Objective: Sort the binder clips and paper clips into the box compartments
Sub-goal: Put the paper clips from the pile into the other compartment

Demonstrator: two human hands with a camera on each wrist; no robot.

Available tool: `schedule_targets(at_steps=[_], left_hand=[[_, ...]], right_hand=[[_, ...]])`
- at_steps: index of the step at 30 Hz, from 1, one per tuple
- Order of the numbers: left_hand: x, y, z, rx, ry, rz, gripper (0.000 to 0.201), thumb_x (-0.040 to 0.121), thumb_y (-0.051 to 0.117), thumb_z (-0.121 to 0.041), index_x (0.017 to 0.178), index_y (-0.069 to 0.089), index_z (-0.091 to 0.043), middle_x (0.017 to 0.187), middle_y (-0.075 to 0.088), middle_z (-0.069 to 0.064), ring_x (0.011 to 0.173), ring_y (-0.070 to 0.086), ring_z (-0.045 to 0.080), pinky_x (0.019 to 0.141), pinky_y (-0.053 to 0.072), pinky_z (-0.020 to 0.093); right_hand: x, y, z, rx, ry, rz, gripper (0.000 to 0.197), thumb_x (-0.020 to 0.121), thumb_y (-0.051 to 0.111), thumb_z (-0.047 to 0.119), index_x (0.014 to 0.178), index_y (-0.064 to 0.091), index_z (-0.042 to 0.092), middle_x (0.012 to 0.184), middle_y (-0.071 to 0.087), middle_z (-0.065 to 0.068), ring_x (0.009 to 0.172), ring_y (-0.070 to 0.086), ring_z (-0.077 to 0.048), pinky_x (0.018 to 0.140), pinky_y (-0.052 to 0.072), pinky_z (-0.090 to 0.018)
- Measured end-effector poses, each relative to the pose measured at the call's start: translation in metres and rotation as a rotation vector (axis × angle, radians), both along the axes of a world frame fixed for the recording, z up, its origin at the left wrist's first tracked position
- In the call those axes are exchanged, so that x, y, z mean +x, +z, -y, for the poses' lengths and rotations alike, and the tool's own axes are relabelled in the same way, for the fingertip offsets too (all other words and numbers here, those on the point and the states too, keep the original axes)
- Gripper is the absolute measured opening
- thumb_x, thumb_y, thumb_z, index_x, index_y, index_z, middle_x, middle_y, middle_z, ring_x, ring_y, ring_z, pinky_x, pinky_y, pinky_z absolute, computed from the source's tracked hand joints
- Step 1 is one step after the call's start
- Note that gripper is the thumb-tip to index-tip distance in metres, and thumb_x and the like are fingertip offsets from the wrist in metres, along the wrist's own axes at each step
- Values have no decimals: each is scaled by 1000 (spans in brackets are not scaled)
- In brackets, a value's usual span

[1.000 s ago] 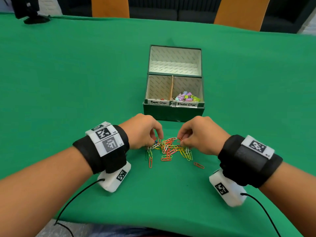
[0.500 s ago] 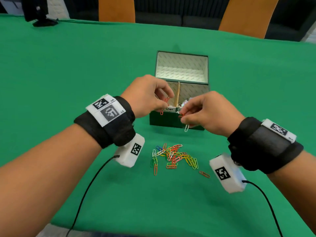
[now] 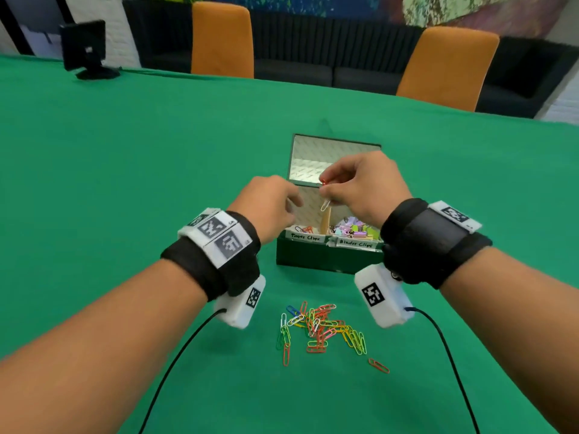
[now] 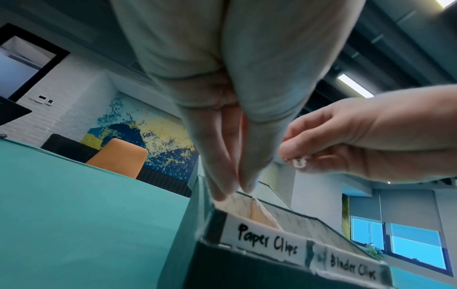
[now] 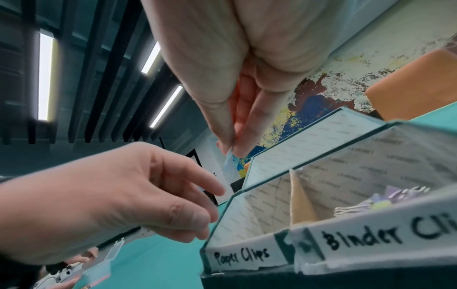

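A dark green box (image 3: 326, 261) stands open on the green table, with labels "Paper Clips" (image 4: 268, 241) on the left and "Binder Clips" (image 5: 385, 237) on the right. My right hand (image 3: 324, 192) hovers over the divider and pinches a white paper clip (image 3: 326, 204) together with a red one (image 3: 323, 182). My left hand (image 3: 293, 203) hangs over the paper clip compartment with relaxed fingers (image 4: 232, 187) that hold nothing. A few paper clips (image 3: 305, 229) lie in the left compartment. Pastel binder clips (image 3: 357, 230) fill the right one. A pile of coloured paper clips (image 3: 322, 330) lies in front of the box.
One orange clip (image 3: 378, 365) lies apart, right of the pile. The box lid (image 3: 332, 158) stands open behind the compartments. Cables trail from both wrist cameras to the table's near edge. A black device (image 3: 89, 51) and two orange chairs (image 3: 222, 39) are at the far side.
Both hands rose from the pile to the box, each pinching clips. The left hand's fingers have since opened and its red clip is gone; the right hand still holds its clips.
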State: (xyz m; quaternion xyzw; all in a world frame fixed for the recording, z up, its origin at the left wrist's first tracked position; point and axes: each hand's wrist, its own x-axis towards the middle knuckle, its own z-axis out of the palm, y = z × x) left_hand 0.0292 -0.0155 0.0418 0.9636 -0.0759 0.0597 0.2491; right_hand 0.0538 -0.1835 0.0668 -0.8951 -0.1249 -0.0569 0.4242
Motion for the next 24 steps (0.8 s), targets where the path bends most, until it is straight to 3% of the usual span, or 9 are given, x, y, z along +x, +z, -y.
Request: schedule_targets(at_steps=[3, 7, 11, 13, 15, 17, 19, 22, 24], left_hand=[[-15, -3, -8, 5, 21, 19, 17, 81, 65, -16, 92, 72, -27, 78, 68, -11, 77, 63, 11, 79, 51, 27], [-31, -15, -10, 29, -6, -62, 12, 80, 64, -24, 85, 70, -33, 81, 70, -12, 77, 61, 13, 77, 50, 27], [-40, -29, -8, 39, -65, -127, 10, 81, 64, -27, 84, 69, -34, 82, 69, -13, 75, 61, 11, 79, 52, 29], [-45, -34, -7, 49, -133, -194, 9, 81, 66, -28, 87, 70, -34, 84, 70, -12, 72, 59, 8, 77, 51, 28], [-52, -39, -5, 79, -230, -286, 13, 80, 70, -34, 93, 70, -33, 86, 70, -10, 69, 57, 6, 75, 49, 24], [-57, -44, -2, 110, -304, -357, 26, 76, 75, -40, 99, 69, -31, 89, 70, -10, 72, 59, 7, 73, 47, 23], [-59, -46, 0, 158, -337, -386, 38, 71, 79, -43, 105, 66, -32, 94, 68, -11, 76, 59, 9, 74, 47, 24], [-62, -47, -4, 246, -391, -401, 55, 64, 84, -42, 113, 62, -36, 103, 60, -10, 79, 52, 9, 76, 45, 25], [-63, -50, -7, 298, -431, -430, 65, 60, 86, -40, 118, 58, -38, 106, 55, -8, 84, 51, 10, 76, 42, 23]], right_hand=[[6, -12, -15, -99, 6, 48, 13, 79, 75, 8, 77, 71, 20, 69, 68, 4, 64, 66, -13, 66, 54, -23], [7, -30, -25, -401, 76, -32, 19, 84, 66, 5, 91, 77, 19, 90, 74, 1, 82, 67, -14, 77, 51, -23], [0, -20, -25, -409, 78, -17, 31, 87, 54, 2, 98, 77, 21, 99, 74, 1, 90, 66, -15, 82, 48, -21], [-10, -11, -18, -344, 70, 42, 30, 87, 54, 5, 97, 76, 23, 92, 72, 5, 87, 64, -10, 78, 43, -17], [-27, -11, -8, -316, 91, 69, 25, 86, 57, 12, 93, 76, 26, 79, 67, 12, 75, 60, -5, 68, 42, -14], [-47, -21, 6, -341, 156, 37, 18, 85, 61, 18, 89, 75, 28, 68, 64, 17, 63, 57, 3, 61, 41, -9], [-65, -37, 25, -408, 253, -66, 11, 86, 65, 26, 91, 75, 27, 66, 65, 18, 61, 57, 9, 62, 41, -6], [-85, -59, 57, -558, 342, -259, 23, 80, 72, 45, 97, 73, 31, 80, 71, 16, 74, 63, 4, 76, 50, -19], [-93, -68, 78, -604, 345, -379, 34, 70, 78, 50, 99, 70, 35, 81, 70, 17, 75, 63, -2, 79, 51, -27]])
